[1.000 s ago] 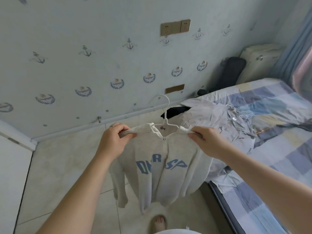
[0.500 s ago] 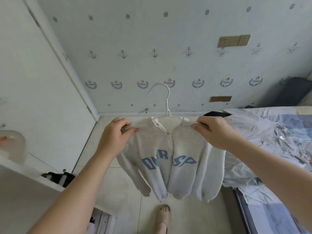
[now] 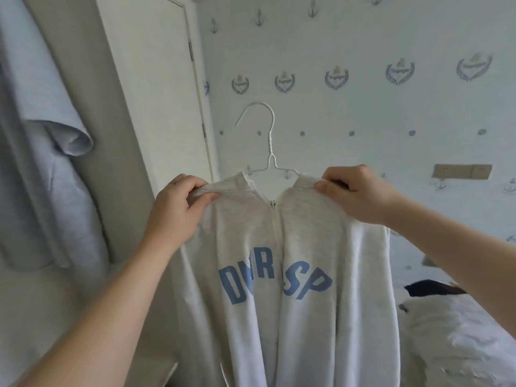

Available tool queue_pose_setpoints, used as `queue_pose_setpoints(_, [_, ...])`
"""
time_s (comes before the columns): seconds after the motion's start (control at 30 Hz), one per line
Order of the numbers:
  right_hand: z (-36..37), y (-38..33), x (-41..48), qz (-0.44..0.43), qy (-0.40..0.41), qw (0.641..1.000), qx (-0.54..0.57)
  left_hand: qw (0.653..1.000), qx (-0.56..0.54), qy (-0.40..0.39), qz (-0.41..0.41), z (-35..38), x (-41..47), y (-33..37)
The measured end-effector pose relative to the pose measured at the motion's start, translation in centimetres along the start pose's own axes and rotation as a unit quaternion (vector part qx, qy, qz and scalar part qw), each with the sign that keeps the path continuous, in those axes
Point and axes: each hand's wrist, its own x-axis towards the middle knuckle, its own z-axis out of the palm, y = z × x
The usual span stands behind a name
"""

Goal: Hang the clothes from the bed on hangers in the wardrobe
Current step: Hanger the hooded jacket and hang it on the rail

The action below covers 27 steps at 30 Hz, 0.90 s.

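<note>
- Half a second ago the floor and bed filled the view; now the wardrobe (image 3: 117, 163) stands close on the left, with a grey-blue garment (image 3: 36, 135) already hanging inside.
- The pale grey zip sweatshirt (image 3: 279, 247) has risen with the turn and sits on the white wire hanger (image 3: 269, 141), its hook free above the collar.
- Carrying looks nearly over; hooking onto the rail, which is out of view, likely comes next.
- The left hand (image 3: 178, 208) pinches the left shoulder seam and the right hand (image 3: 354, 194) pinches the right one, both arms outstretched.
</note>
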Motion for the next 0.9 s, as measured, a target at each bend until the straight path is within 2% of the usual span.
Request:
queue_pose_setpoints(0.23, [-2.4,-13.4,7.6,-0.136,0.055,0.989,-0.025,0.988,0.065,0.112,0.084,-15.3,5.8,0.4])
queue_pose_setpoints(0.43, [-3.3,-25.4,14.4,-0.203,0.086,0.975,-0.021,0.974,0.117,0.167,0.100,-28.1,11.4,-0.9])
queue_pose_setpoints(0.73, [-0.9,-42.1,25.0,-0.257,0.137,0.956,0.023,0.947,0.206,0.242,0.053,-43.3,19.1,-5.3])
queue_pose_setpoints(0.9, [1.3,-50.5,30.5,-0.251,0.141,0.956,0.056,0.924,0.241,0.298,-0.021,-49.8,22.4,-8.4])
